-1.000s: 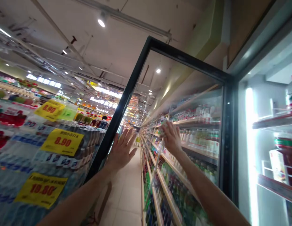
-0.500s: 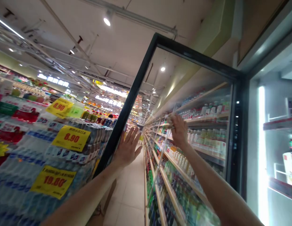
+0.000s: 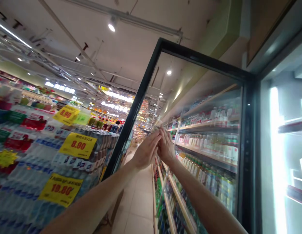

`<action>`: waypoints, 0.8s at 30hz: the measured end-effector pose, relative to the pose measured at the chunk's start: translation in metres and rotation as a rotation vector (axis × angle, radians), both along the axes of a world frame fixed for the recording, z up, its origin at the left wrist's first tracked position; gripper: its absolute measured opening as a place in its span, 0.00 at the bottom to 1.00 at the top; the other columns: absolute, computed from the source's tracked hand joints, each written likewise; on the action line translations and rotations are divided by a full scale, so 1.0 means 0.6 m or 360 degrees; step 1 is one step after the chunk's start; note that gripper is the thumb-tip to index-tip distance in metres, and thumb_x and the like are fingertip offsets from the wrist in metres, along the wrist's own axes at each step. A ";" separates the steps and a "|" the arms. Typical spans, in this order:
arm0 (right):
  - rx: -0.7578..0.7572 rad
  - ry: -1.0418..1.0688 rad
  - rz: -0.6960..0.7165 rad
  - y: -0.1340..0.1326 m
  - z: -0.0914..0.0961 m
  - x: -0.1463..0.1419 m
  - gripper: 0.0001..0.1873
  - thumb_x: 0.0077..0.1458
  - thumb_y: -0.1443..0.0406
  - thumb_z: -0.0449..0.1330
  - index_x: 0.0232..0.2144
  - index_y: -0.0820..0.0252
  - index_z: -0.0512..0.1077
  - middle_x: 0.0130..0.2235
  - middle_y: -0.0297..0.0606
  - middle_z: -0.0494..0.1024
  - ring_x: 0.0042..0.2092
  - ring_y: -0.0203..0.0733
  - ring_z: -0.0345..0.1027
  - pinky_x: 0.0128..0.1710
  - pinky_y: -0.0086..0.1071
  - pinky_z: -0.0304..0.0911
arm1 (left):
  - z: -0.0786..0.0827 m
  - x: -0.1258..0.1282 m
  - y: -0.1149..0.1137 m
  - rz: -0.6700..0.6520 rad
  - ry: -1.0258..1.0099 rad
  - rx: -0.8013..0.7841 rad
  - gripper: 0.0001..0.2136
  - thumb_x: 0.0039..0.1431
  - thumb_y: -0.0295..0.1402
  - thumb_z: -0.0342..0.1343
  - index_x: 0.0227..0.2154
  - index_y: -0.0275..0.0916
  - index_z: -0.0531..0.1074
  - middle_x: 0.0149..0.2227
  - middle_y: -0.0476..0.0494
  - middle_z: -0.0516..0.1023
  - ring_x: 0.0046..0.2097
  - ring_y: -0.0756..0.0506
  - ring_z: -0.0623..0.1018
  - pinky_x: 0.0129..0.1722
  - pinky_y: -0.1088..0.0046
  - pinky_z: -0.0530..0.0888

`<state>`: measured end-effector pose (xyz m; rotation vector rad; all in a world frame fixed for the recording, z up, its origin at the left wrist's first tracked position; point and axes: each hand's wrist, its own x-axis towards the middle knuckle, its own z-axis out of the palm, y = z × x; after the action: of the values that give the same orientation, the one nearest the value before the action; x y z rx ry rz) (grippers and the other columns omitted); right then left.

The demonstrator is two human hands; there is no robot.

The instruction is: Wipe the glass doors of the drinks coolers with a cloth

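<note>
The open glass door [image 3: 202,58], framed in black, stands in front of me. My left hand [image 3: 146,150] and my right hand [image 3: 166,148] meet at the middle of its pane, fingertips touching. The left fingers are stretched out straight and lie against the right ones. Under the right fingers a crumpled pale cloth [image 3: 156,129] shows only as a small edge; most of it is hidden behind both hands.
On the right is the lit cooler interior [image 3: 277,146] with racks. Bottles fill shelves [image 3: 209,123] seen through the glass. Stacked drink packs with yellow price signs [image 3: 78,145] stand at left. A tiled aisle floor [image 3: 138,201] runs ahead between them.
My right hand has moved left and down with the cloth. My left hand has left the door's edge area and moved right and up to meet it. The door looks nearly unmoved.
</note>
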<state>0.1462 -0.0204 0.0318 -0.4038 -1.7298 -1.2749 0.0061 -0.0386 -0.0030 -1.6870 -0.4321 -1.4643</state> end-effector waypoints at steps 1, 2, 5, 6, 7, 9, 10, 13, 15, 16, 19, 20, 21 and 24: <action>0.0001 0.0033 0.0026 0.000 -0.001 0.009 0.38 0.57 0.67 0.46 0.64 0.63 0.31 0.63 0.51 0.54 0.66 0.42 0.42 0.60 0.44 0.52 | 0.011 0.015 -0.002 -0.0060 0.0004 -0.0025 0.26 0.63 0.27 0.39 0.63 0.35 0.42 0.61 0.34 0.59 0.64 0.46 0.57 0.60 0.62 0.62; -0.0007 0.0058 0.0015 -0.001 0.000 0.024 0.39 0.57 0.66 0.46 0.64 0.63 0.31 0.64 0.52 0.52 0.66 0.44 0.42 0.60 0.45 0.52 | 0.020 0.029 -0.002 -0.0073 -0.0022 -0.0054 0.25 0.63 0.28 0.39 0.62 0.34 0.44 0.61 0.33 0.60 0.63 0.46 0.58 0.59 0.63 0.63; -0.0046 0.0147 -0.0238 -0.008 0.004 0.090 0.38 0.57 0.58 0.49 0.65 0.60 0.37 0.64 0.51 0.51 0.65 0.49 0.43 0.61 0.54 0.45 | 0.041 0.050 0.000 0.0104 -0.0077 -0.0105 0.22 0.62 0.32 0.44 0.58 0.34 0.55 0.60 0.32 0.60 0.63 0.42 0.59 0.59 0.58 0.62; -0.0052 0.0235 -0.0348 -0.011 0.005 0.114 0.37 0.58 0.57 0.48 0.64 0.59 0.39 0.64 0.50 0.52 0.65 0.50 0.43 0.61 0.57 0.42 | 0.048 0.047 0.001 0.0194 -0.0048 -0.0109 0.20 0.62 0.33 0.46 0.57 0.36 0.58 0.61 0.33 0.59 0.63 0.40 0.58 0.59 0.56 0.61; -0.0060 0.0361 -0.0439 -0.013 0.004 0.136 0.35 0.58 0.55 0.47 0.64 0.59 0.42 0.64 0.50 0.52 0.65 0.51 0.43 0.60 0.58 0.40 | 0.057 0.038 0.003 0.0273 -0.0024 -0.0110 0.19 0.61 0.32 0.47 0.55 0.37 0.60 0.62 0.34 0.58 0.63 0.39 0.58 0.59 0.55 0.61; -0.0101 0.0648 -0.0552 -0.016 0.000 0.167 0.33 0.60 0.55 0.44 0.63 0.60 0.45 0.64 0.51 0.52 0.65 0.52 0.42 0.60 0.60 0.40 | 0.081 0.009 0.007 0.0376 -0.0098 -0.0113 0.19 0.59 0.29 0.48 0.54 0.37 0.62 0.61 0.34 0.59 0.63 0.38 0.58 0.59 0.55 0.61; -0.0128 0.0772 -0.0578 -0.016 -0.003 0.176 0.32 0.60 0.55 0.43 0.63 0.62 0.47 0.64 0.51 0.51 0.65 0.53 0.41 0.60 0.60 0.41 | 0.094 -0.008 0.009 0.0401 -0.0179 -0.0116 0.19 0.59 0.28 0.48 0.54 0.35 0.62 0.61 0.33 0.59 0.63 0.38 0.58 0.59 0.55 0.62; -0.0182 0.0954 -0.0597 -0.015 -0.013 0.179 0.32 0.60 0.54 0.41 0.62 0.63 0.50 0.64 0.50 0.51 0.65 0.53 0.41 0.60 0.60 0.41 | 0.120 -0.035 0.015 0.0402 -0.0434 -0.0101 0.19 0.60 0.27 0.45 0.54 0.29 0.61 0.60 0.28 0.59 0.64 0.36 0.55 0.60 0.53 0.60; -0.0178 0.0962 -0.0594 -0.014 -0.019 0.174 0.31 0.61 0.54 0.40 0.62 0.63 0.52 0.64 0.49 0.52 0.65 0.52 0.41 0.60 0.59 0.41 | 0.109 -0.015 0.017 0.0390 -0.0445 -0.0079 0.19 0.60 0.28 0.45 0.54 0.29 0.61 0.59 0.28 0.60 0.64 0.35 0.53 0.61 0.52 0.58; -0.0169 0.0953 -0.0592 -0.014 -0.021 0.173 0.31 0.61 0.55 0.40 0.62 0.63 0.52 0.64 0.49 0.52 0.65 0.52 0.41 0.60 0.58 0.41 | 0.094 0.005 0.018 0.0384 -0.0347 -0.0046 0.18 0.61 0.30 0.46 0.53 0.31 0.62 0.59 0.29 0.60 0.65 0.36 0.53 0.61 0.51 0.58; -0.0162 0.0902 -0.0596 -0.015 -0.026 0.176 0.30 0.60 0.55 0.40 0.61 0.62 0.54 0.64 0.48 0.53 0.65 0.51 0.42 0.60 0.57 0.42 | 0.037 0.070 0.018 0.0359 0.0364 0.0141 0.17 0.61 0.35 0.48 0.52 0.38 0.64 0.59 0.36 0.62 0.64 0.39 0.54 0.62 0.56 0.56; -0.0164 0.0887 -0.0598 -0.015 -0.028 0.178 0.30 0.60 0.55 0.41 0.61 0.62 0.54 0.64 0.48 0.53 0.65 0.51 0.42 0.60 0.56 0.43 | 0.025 0.081 0.017 0.0352 0.0604 0.0202 0.17 0.61 0.36 0.48 0.52 0.41 0.65 0.60 0.39 0.62 0.64 0.40 0.55 0.62 0.57 0.56; -0.0162 0.0878 -0.0598 -0.016 -0.029 0.181 0.29 0.60 0.55 0.41 0.61 0.61 0.55 0.64 0.48 0.54 0.65 0.50 0.43 0.60 0.55 0.43 | 0.022 0.083 0.016 0.0354 0.0750 0.0234 0.16 0.61 0.36 0.48 0.52 0.43 0.65 0.60 0.42 0.62 0.64 0.41 0.55 0.62 0.59 0.56; -0.0142 0.0881 -0.0585 -0.018 -0.031 0.182 0.29 0.60 0.57 0.42 0.60 0.61 0.55 0.63 0.47 0.55 0.65 0.49 0.43 0.61 0.55 0.42 | 0.064 0.040 0.014 0.0428 0.0481 0.0097 0.18 0.62 0.34 0.46 0.54 0.41 0.63 0.61 0.41 0.60 0.64 0.39 0.54 0.61 0.57 0.57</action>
<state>0.2555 -0.0314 0.0134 -1.0588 -1.2726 -1.1888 0.0301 -0.0305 0.0357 -1.6935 -0.4239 -1.0004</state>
